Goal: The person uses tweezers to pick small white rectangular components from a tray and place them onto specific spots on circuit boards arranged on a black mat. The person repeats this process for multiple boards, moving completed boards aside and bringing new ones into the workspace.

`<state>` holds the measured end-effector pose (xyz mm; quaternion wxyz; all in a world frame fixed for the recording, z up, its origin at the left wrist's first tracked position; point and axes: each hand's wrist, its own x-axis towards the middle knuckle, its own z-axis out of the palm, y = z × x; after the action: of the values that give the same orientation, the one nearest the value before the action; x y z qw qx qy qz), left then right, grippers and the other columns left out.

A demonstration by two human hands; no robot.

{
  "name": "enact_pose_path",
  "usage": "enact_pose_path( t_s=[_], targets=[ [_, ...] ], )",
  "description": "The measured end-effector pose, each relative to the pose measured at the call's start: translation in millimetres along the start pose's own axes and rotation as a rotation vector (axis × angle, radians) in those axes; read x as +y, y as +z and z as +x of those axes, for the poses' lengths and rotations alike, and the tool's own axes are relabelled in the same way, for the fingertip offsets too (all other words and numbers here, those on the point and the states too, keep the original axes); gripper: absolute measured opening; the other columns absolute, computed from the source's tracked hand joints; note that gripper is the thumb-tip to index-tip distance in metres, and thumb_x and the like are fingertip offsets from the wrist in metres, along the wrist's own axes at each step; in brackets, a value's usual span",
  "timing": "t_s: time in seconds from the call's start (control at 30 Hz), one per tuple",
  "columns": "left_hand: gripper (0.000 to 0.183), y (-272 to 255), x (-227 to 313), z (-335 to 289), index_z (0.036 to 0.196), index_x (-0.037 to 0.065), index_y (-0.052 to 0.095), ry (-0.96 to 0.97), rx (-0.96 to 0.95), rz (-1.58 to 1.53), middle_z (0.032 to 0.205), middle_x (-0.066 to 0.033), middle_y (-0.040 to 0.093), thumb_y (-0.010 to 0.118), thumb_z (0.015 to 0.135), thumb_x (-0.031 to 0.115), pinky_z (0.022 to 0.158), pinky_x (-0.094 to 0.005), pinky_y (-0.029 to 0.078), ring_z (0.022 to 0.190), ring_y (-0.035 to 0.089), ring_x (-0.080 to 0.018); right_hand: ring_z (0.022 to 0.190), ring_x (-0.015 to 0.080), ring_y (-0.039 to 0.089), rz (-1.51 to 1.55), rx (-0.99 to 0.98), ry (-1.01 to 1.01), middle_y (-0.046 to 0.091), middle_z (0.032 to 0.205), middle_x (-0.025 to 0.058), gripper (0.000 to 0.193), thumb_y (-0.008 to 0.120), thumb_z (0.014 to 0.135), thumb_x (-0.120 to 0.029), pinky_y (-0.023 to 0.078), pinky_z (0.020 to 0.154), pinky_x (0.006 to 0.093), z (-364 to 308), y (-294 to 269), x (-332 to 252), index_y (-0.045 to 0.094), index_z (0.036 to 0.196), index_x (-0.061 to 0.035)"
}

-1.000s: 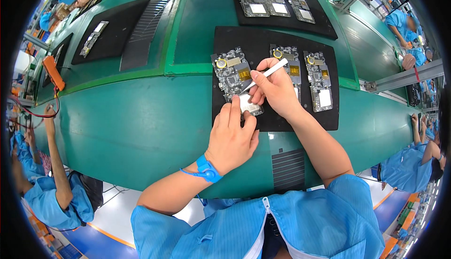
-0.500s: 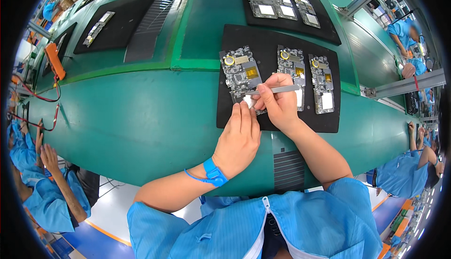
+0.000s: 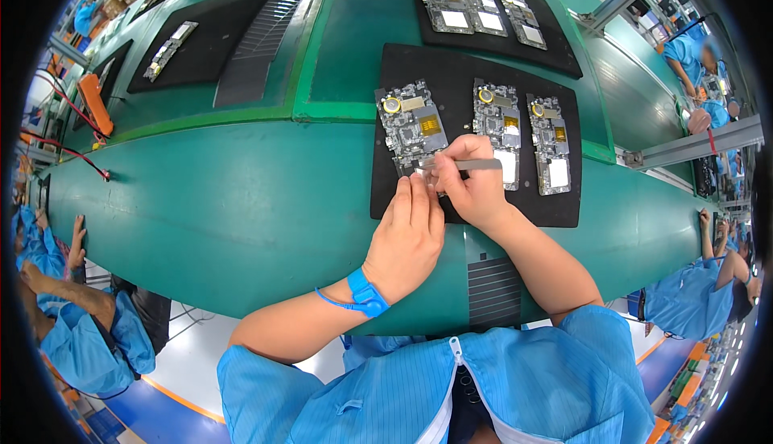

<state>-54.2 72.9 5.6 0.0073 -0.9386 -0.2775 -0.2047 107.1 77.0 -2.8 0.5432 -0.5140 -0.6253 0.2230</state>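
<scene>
Your right grip (image 3: 469,178), pinched around metal tweezers (image 3: 485,165), has edged toward your straight-fingered, unclenched left grip (image 3: 409,231). The circuit board (image 3: 409,128) extends beyond both, its near end apparently getting close work.

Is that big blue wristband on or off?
On: the blue wristband wraps across the wrist, just behind the person's left hand.

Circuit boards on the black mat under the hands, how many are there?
3: left board, lower end partly covered by the left hand and right hand; middle board, partly behind the right hand; right board, uncovered. The hands might hide more.
</scene>
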Motion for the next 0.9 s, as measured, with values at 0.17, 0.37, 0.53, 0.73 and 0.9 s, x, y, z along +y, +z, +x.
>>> enact_pose_path(
  t_s=[0.17, 0.37, 0.53, 0.73, 0.9],
  targets=[
    [0.051, 1.4, -0.4, 1.7, 0.111, -0.008, 0.055, -0.047, 0.043, -0.108, 0.125, -0.0297, 0.045, 0.070, 0.071, 0.019, 0.093, -0.0419, 0.044, 0.113, 0.046, -0.0401, 0.056, 0.0069, 0.058, 0.356, 0.136, 0.289, 0.059, 0.076, 0.0071, 0.020, 0.055, 0.093, -0.007, 0.048, 0.048, 0.0186, 4.6, -8.2, -10.0, 0.039, 0.104, -0.0045],
    [0.044, -13.5, -13.8, 12.0, 0.101, -0.002, 0.057, -0.047, 0.019, -0.333, 0.122, -0.0277, 0.045, 0.074, 0.068, 0.022, 0.087, -0.0454, 0.043, 0.109, 0.046, -0.0391, 0.048, 0.0076, 0.051, 0.449, 0.351, 0.379, 0.057, 0.072, 0.0059, 0.017, 0.049, 0.093, -0.004, 0.040, 0.042, 0.0189, -13.5, -49.7, -40.5, 0.039, 0.106, -0.0079],
    [0.030, -17.1, -47.8, 24.3, 0.096, 0.001, 0.061, -0.114, 0.151, -0.593, 0.104, -0.0142, 0.060, 0.072, 0.075, 0.018, 0.080, -0.0396, 0.047, 0.095, 0.055, -0.0326, 0.047, 0.0074, 0.045, 0.140, 0.465, 0.398, 0.059, 0.072, 0.0071, 0.013, 0.042, 0.088, -0.005, 0.034, 0.042, 0.0211, -51.7, -161.4, -31.0, 0.052, 0.096, -0.0037],
    [0.036, -34.4, -79.4, 13.8, 0.115, -0.004, 0.057, -0.824, -0.043, -1.011, 0.096, -0.0093, 0.063, 0.062, 0.086, 0.016, 0.066, -0.0293, 0.048, 0.075, 0.059, -0.0175, 0.047, 0.0019, 0.036, 0.143, 0.410, 0.890, 0.060, 0.083, 0.0018, 0.041, 0.056, 0.091, -0.021, 0.026, 0.041, 0.0199, -73.1, -204.9, -17.4, 0.052, 0.123, 0.0045],
    [0.044, -36.7, -81.4, 29.4, 0.125, -0.007, 0.051, -0.783, -0.239, -1.328, 0.094, -0.0029, 0.062, 0.062, 0.086, 0.012, 0.061, -0.0213, 0.045, 0.073, 0.055, -0.0078, 0.053, 0.0040, 0.042, 0.138, 0.353, 0.986, 0.054, 0.078, -0.0003, 0.045, 0.065, 0.086, -0.014, 0.031, 0.045, 0.0203, -84.2, -220.6, -20.9, 0.050, 0.122, 0.0075]
  ],
)
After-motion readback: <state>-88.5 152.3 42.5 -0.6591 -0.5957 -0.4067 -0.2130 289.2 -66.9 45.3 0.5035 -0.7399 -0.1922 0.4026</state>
